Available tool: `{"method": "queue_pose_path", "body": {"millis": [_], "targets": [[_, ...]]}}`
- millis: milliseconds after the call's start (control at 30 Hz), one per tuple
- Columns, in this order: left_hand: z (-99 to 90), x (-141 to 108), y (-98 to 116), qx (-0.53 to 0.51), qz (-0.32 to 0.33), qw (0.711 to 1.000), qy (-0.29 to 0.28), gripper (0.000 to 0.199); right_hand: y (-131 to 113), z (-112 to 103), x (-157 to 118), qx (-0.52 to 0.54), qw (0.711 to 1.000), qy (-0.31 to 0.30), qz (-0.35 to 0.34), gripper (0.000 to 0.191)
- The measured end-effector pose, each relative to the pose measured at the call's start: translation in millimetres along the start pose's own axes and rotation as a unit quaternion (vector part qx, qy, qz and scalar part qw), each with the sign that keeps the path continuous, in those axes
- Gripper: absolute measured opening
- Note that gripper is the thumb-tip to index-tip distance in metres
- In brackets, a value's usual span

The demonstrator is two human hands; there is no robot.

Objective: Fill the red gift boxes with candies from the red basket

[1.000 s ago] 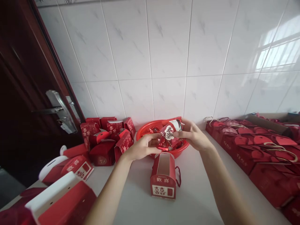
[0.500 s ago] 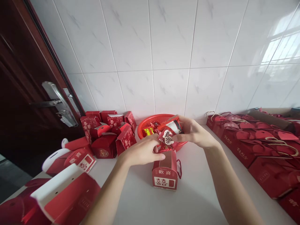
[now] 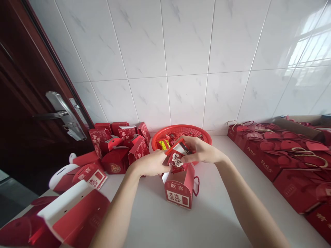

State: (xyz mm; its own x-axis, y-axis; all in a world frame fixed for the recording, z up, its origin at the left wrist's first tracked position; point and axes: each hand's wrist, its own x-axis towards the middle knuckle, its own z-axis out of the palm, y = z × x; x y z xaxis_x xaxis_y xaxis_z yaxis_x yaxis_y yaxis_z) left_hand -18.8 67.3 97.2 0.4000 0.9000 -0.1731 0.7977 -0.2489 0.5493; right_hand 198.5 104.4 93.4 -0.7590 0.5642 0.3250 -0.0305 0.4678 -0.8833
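Note:
A small red gift box [image 3: 178,196] with white Chinese characters and a red cord handle stands on the white table, its top parted. My left hand [image 3: 153,163] is at the box's left rear edge with fingers curled, seemingly gripping the flap; its fingertips are partly hidden. My right hand [image 3: 200,150] is closed on wrapped candies above the opening: a red candy packet [image 3: 176,161] with a white label, and an orange-red packet [image 3: 182,147] behind it. Behind both hands sits a red plastic basket [image 3: 207,136] with more wrapped candies, among them yellow ones [image 3: 163,144].
Several red boxes [image 3: 115,162] stand at the back left, with open boxes [image 3: 82,210] nearer me. Rows of red boxes with cord handles [image 3: 281,158] line the right side. A tiled wall [image 3: 187,100] rises behind; a dark door [image 3: 26,103] is at left.
The gift box's top has parted, showing its pale inside. My right hand has brought the candy packets left and down over the opening. My left hand has shifted left, away from the top.

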Motion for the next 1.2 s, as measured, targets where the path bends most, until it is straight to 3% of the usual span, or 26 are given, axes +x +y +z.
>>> {"method": "queue_pose_path", "body": {"millis": [267,533,700,867,1000,1100,1200], "targets": [[-6.1,0.1,-5.0,-0.031,-0.059,0.998,-0.023,0.021,-0.5,1.4,-2.0,-0.066,0.998,0.009,0.017,0.025],[-12.8,-1.3,-5.0,-0.054,-0.053,0.996,-0.049,0.062,5.1,10.2,5.8,-0.12,0.992,0.006,0.033,0.03],[-13.7,-1.4,-5.3,-0.08,-0.039,0.994,-0.066,0.045,8.2,8.7,7.9,-0.158,0.987,0.006,0.032,0.024],[-14.4,-1.1,-7.1,-0.097,-0.032,0.993,-0.066,0.029,6.8,5.9,5.8,-0.126,0.991,0.033,-0.014,0.018],[-13.6,-0.3,-8.9,-0.123,-0.01,0.989,-0.081,0.046,5.8,6.3,4.6,-0.153,0.988,-0.027,-0.005,0.009],[-12.3,0.7,-11.5,-0.125,-0.032,0.989,-0.073,0.066,7.4,7.6,4.4,-0.212,0.975,-0.069,0.016,0.021],[-12.1,1.6,-12.9,-0.115,-0.039,0.99,-0.065,0.068,8.5,8.4,3.6,-0.253,0.964,-0.067,0.053,0.034]]}}
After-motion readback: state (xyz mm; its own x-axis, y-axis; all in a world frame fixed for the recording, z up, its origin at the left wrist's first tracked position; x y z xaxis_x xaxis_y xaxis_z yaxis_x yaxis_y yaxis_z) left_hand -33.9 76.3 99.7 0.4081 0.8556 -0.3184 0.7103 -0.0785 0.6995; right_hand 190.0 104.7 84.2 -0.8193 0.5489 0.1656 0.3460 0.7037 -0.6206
